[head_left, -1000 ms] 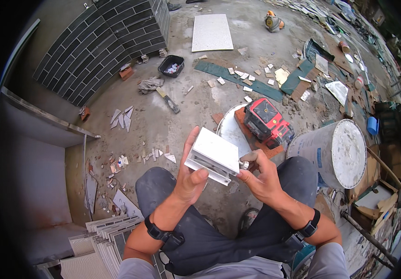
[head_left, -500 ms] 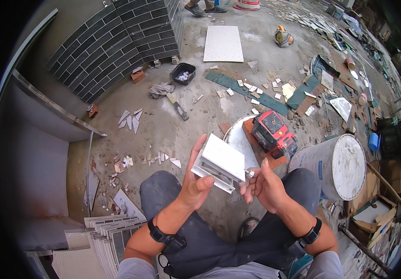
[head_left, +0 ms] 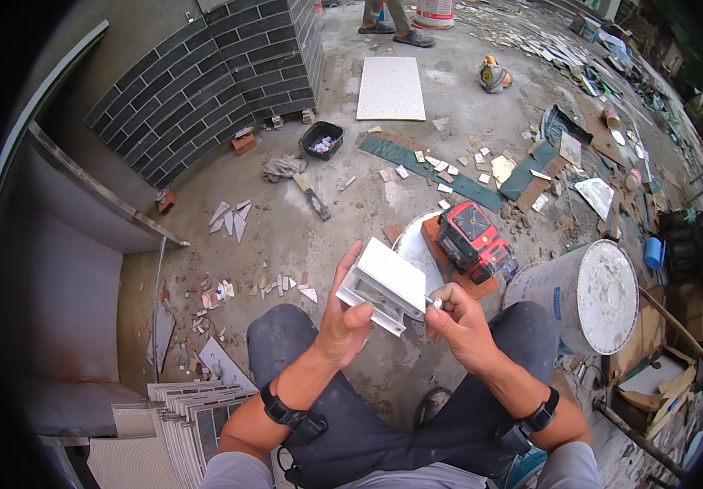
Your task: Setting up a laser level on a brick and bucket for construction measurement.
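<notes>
My left hand (head_left: 341,322) grips a white metal bracket (head_left: 390,273), made of two flat plates joined with a gap between them, its thumb along the lower plate. At the bracket's right end sticks out a small silvery knob (head_left: 435,303). My right hand (head_left: 465,328) is closed on that knob with thumb and fingertips. Both hands are above my lap, between my knees. Just beyond them, a red and black laser level (head_left: 473,236) rests on an orange brick (head_left: 482,287) on top of a white bucket lid (head_left: 419,248).
A large white bucket (head_left: 535,289) stands by my right knee. Stacked tiles (head_left: 184,424) lie at lower left. Ahead are a hammer (head_left: 312,200), a black tub (head_left: 321,140), a white tile (head_left: 390,88) and an angle grinder (head_left: 494,75). Another person's feet (head_left: 400,33) show at the top.
My right hand's fingers have closed from a loose, open pose onto the knob. The bracket has tilted slightly in my left hand. The other person's feet have shifted right.
</notes>
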Demonstrator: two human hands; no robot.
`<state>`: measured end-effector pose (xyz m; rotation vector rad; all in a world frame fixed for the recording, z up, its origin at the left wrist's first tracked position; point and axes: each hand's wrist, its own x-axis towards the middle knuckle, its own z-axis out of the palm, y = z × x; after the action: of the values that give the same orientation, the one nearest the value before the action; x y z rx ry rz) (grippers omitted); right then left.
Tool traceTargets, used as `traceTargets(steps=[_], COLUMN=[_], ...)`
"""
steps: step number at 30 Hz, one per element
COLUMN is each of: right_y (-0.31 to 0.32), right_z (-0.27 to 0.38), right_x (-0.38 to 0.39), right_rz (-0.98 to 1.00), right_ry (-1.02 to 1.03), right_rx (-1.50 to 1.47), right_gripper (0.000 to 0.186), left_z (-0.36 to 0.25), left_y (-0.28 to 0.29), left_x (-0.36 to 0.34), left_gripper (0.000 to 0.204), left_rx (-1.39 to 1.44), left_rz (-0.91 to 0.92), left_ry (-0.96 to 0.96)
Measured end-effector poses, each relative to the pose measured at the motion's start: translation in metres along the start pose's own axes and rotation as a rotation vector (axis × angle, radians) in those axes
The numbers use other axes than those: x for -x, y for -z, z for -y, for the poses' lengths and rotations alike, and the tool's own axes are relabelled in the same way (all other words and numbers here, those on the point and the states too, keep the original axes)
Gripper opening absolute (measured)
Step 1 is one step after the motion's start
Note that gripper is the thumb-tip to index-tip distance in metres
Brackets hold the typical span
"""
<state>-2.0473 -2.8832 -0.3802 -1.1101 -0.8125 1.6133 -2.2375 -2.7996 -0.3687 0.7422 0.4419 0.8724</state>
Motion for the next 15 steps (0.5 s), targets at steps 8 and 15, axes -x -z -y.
traceTargets(steps=[8, 15], right_y=[0.001, 0.002], right_z=[0.025, 0.054], right_x=[0.008, -0.002], right_rz=[0.113, -0.019], right_ry=[-0.105, 0.16], right_rx=[-0.249, -0.128], right_gripper=[0.047, 0.032], left_z=[-0.014, -0.034], left_y=[-0.018, -0.034], left_x=[0.003, -0.029], left_gripper=[0.118, 0.115], left_rx=[-0.015, -0.065], left_rz=[0.009, 0.079], left_ry=[-0.037, -0.071])
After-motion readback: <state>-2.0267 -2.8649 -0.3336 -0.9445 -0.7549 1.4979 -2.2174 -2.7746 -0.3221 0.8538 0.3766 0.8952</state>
